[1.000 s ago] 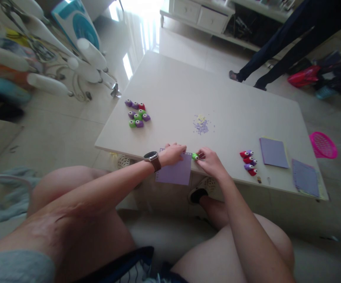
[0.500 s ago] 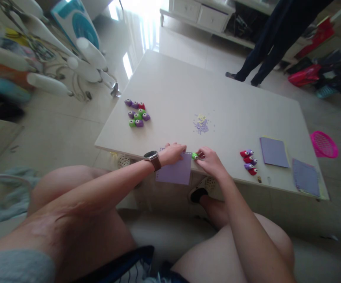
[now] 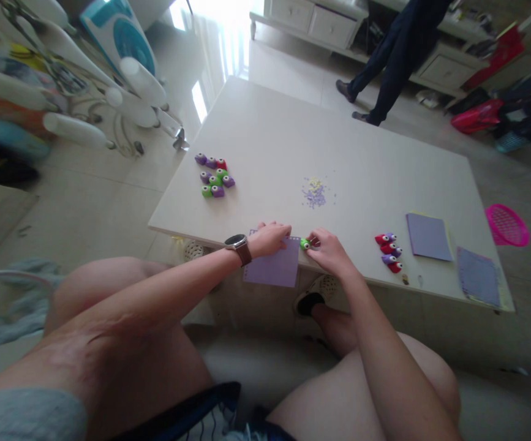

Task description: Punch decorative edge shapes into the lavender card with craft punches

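A sheet of purple paper (image 3: 274, 267) juts over the table's near edge, with small cut-outs along its top and left edges. My left hand (image 3: 269, 237), with a watch on its wrist, is closed on the sheet's top part. In the fingers of my right hand (image 3: 327, 248) is a small green craft punch (image 3: 305, 244), at the sheet's top right corner. Punched-out purple and yellow paper bits (image 3: 315, 193) lie scattered on the table beyond my hands.
Several coloured punches (image 3: 214, 176) stand at the left of the white table (image 3: 274, 135); more red and purple punches (image 3: 389, 251) stand at the right. Beside those lie a purple paper stack (image 3: 428, 237) and sheets with cut edges (image 3: 478, 275). Past the table a person (image 3: 389, 55) stands.
The person beyond the table has moved to the left. Both my hands, the sheet and the green punch look nearly the same.
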